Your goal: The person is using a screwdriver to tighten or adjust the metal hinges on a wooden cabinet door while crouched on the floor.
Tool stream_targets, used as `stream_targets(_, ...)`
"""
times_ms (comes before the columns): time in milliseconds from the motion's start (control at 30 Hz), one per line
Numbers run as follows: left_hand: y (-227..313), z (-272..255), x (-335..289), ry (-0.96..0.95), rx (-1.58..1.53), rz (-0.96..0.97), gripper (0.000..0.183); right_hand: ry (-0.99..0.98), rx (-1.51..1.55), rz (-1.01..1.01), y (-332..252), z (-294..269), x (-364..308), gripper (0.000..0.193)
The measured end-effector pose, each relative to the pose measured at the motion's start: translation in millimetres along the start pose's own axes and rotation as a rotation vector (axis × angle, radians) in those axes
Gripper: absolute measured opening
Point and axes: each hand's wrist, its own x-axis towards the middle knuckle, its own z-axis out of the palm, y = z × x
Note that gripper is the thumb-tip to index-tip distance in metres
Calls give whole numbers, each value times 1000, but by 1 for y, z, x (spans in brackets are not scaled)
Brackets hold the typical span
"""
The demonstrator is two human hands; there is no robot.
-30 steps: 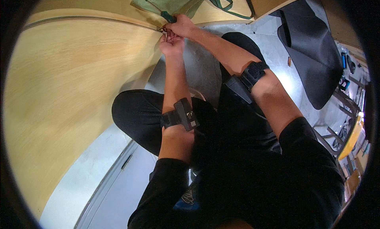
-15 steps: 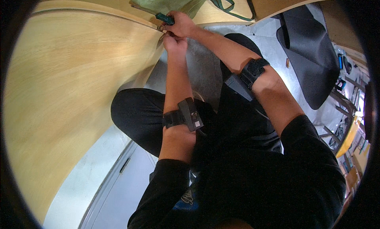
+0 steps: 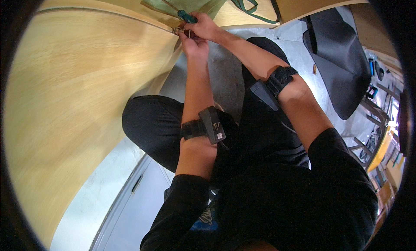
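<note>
In my right hand [image 3: 203, 27] is a screwdriver with a green handle [image 3: 186, 16]; its thin shaft [image 3: 167, 3] points up and to the left, away from the panel edge. Just below, the fingers of my left hand [image 3: 195, 48] are closed around a small metal piece [image 3: 189, 33], whose kind is partly hidden by the fingers. Both hands meet at the far corner of a pale wooden panel [image 3: 95, 73], where a metal fitting [image 3: 177, 30] sits on the edge. The fingertips of the two hands are close together.
A green cloth bag [image 3: 206, 4] with a dark green strap [image 3: 248, 8] lies inside the wooden cabinet [image 3: 303, 4] beyond my hands. To the right, a black sheet-like cover [image 3: 342, 69] rests on the grey floor [image 3: 299, 47]. My bent knees are under my forearms.
The screwdriver has swung clear, its shaft now showing over the bag. My right hand has shifted slightly right, and my left hand has turned, revealing a small metal piece.
</note>
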Motion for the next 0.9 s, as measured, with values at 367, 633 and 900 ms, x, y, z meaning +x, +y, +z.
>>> stream_targets(367,1,2,3,181,-33,-79,44,47,-178,54,-24,-1,0,37)
stream_targets(633,1,-8,0,-14,-167,-190,50,-64,-224,166,-23,0,7,35)
stream_targets(900,4,-11,-14,-55,-248,-208,54,-93,-26,101,-18,0,-10,29)
